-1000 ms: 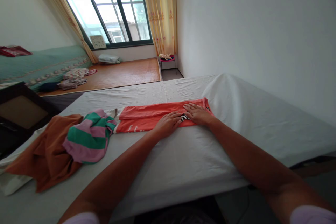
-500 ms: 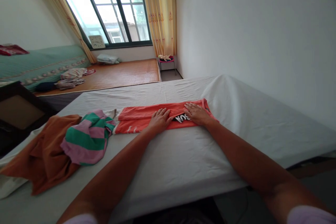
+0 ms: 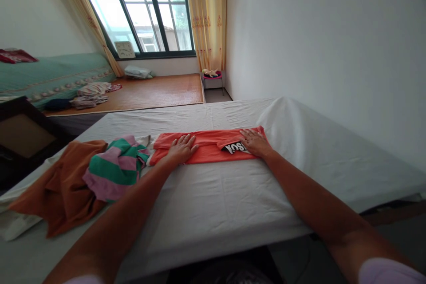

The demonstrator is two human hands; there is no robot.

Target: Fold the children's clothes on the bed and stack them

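Observation:
An orange-red shirt [image 3: 208,146], folded into a long strip, lies across the white sheet [image 3: 199,204]. Black and white lettering shows on its right half. My left hand [image 3: 182,148] rests flat on the strip's left part, fingers stretched out and a little apart. On the right end, beside the lettering, my right hand [image 3: 255,143] lies palm down with its fingers extended. Neither hand grips the cloth. Just left of the shirt is a crumpled green and pink striped garment [image 3: 116,166], and a brown garment [image 3: 71,186] lies beyond it, partly under the striped one.
A white wall [image 3: 319,44] borders the sheet-covered surface on the right. Behind it stands a bed with a brown mat [image 3: 159,91] and several clothes. A small stool [image 3: 213,76] holds a doll by the curtain [image 3: 209,17]. A dark chair-like piece [image 3: 26,131] is at left.
My left hand has slid left along the shirt, from near the lettering toward the left end. My right hand stays on the right end. The view has shifted slightly.

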